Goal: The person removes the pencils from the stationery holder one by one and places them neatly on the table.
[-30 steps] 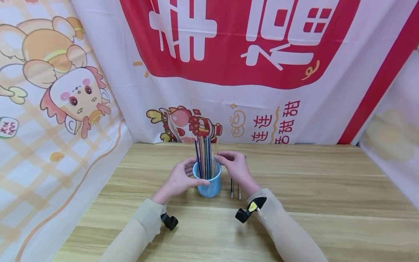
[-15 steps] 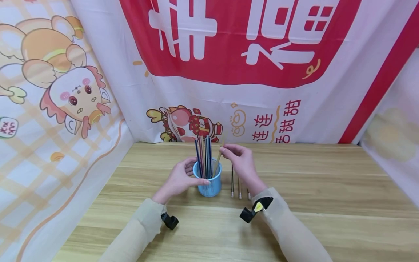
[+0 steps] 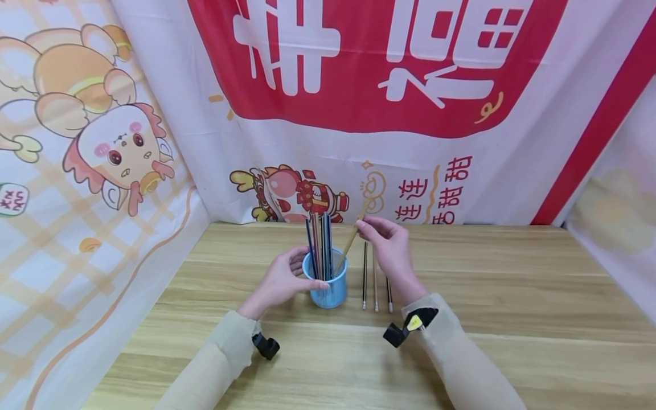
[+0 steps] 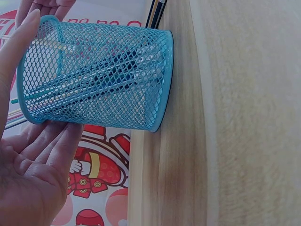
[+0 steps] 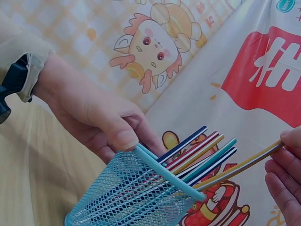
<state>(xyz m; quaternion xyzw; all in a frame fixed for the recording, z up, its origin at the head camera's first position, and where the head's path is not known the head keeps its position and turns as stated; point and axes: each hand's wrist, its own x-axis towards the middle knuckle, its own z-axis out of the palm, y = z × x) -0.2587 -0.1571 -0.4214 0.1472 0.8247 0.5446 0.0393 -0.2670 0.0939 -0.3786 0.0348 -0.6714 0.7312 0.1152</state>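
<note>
A light-blue mesh pen cup (image 3: 329, 296) stands upright on the wooden table. My left hand (image 3: 279, 279) holds its side, thumb at the front by the rim, fingers behind. Several coloured pencils (image 5: 202, 157), blue, red, yellow and green among them, lean inside the cup. My right hand (image 3: 392, 247) pinches a yellow pencil (image 3: 351, 242) near its upper end. That pencil slants to the right, and its lower end is still inside the cup. In the left wrist view the mesh cup (image 4: 99, 75) partly veils the pencils within.
Right of the cup, three pencils lie side by side on the table: a black one (image 3: 365, 279), a light brown one (image 3: 376, 285) and a dark one (image 3: 389, 296) partly under my right hand. A printed cloth (image 3: 379, 125) hangs behind the table (image 3: 328, 359).
My right hand has moved right and slightly up, tilting the yellow pencil outward and drawing it partly up. The three pencils on the table show more now. My left hand stays put.
</note>
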